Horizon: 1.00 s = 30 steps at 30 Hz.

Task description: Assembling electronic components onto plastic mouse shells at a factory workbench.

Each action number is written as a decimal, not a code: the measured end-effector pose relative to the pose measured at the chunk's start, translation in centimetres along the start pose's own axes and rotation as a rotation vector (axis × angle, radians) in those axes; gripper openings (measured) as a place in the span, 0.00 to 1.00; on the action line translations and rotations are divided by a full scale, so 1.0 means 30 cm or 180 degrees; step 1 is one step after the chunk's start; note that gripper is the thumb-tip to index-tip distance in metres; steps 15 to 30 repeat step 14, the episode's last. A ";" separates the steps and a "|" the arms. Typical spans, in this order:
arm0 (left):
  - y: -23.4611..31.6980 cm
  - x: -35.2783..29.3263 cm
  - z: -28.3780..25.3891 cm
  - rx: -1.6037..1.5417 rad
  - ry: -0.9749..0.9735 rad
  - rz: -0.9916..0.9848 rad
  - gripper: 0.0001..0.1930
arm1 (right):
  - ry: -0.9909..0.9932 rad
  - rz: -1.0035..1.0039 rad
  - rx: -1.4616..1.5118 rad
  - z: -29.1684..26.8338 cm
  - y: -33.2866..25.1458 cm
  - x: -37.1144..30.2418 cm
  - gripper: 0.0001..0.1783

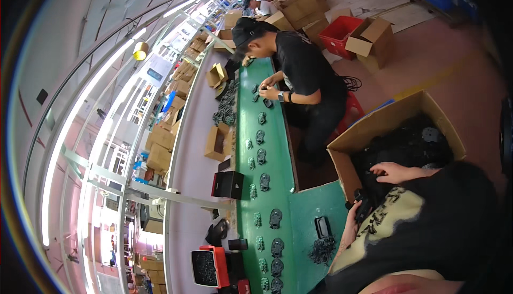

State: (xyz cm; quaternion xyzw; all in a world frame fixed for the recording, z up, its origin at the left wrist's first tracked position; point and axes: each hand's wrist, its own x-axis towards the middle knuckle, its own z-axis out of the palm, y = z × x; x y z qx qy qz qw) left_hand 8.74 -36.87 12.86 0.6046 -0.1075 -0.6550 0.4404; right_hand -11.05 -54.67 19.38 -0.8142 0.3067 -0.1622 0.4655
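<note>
My left hand (351,223) is closed around a black plastic part (364,204), held against the near side of a large cardboard box; the part's exact kind is unclear. My right hand (393,172) reaches over this cardboard box (342,161), fingers apart, with nothing visible in it. Inside the box lies a heap of black plastic parts (403,142), one showing a round grey disc. On the green side table (305,208) left of my left hand stand a small black tray (322,227) and a pile of small black pieces (321,250).
A green conveyor belt (248,184) carries rows of black housings (276,218) and small green circuit boards (257,219). Beyond the side table a co-worker in black (304,64) bends over the belt. A red bin (212,266) with dark small parts stands across it.
</note>
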 end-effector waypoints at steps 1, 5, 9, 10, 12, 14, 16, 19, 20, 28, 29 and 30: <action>0.002 0.002 -0.002 0.0169 0.0015 0.0116 0.14 | 0.0419 0.0314 -0.0093 0.108 0.202 0.012 0.32; -0.005 0.032 -0.006 0.0884 0.0070 0.0603 0.27 | -0.0595 0.0353 -0.0156 0.409 0.554 -0.017 0.32; 0.032 0.091 -0.035 0.1578 0.0061 0.1126 0.42 | -0.1141 -0.0214 -0.0146 0.401 0.724 0.019 0.30; 0.037 0.104 -0.034 0.1700 0.0130 0.1219 0.46 | -0.1287 0.0369 0.0376 0.413 0.750 0.015 0.29; 0.094 0.072 0.021 0.3443 0.0470 0.0675 0.48 | -0.1484 0.1609 0.1463 0.456 0.785 -0.032 0.28; 0.108 0.045 0.006 0.3544 0.0648 0.0889 0.46 | -0.1135 0.2354 0.1685 0.410 0.752 0.038 0.29; 0.108 0.045 0.006 0.3544 0.0648 0.0889 0.46 | -0.1135 0.2354 0.1685 0.410 0.752 0.038 0.29; 0.108 0.045 0.006 0.3544 0.0648 0.0889 0.46 | -0.1135 0.2354 0.1685 0.410 0.752 0.038 0.29; 0.108 0.045 0.006 0.3544 0.0648 0.0889 0.46 | -0.1135 0.2354 0.1685 0.410 0.752 0.038 0.29; 0.108 0.045 0.006 0.3544 0.0648 0.0889 0.46 | -0.1135 0.2354 0.1685 0.410 0.752 0.038 0.29; 0.108 0.045 0.006 0.3544 0.0648 0.0889 0.46 | -0.1135 0.2354 0.1685 0.410 0.752 0.038 0.29; 0.108 0.045 0.006 0.3544 0.0648 0.0889 0.46 | -0.1135 0.2354 0.1685 0.410 0.752 0.038 0.29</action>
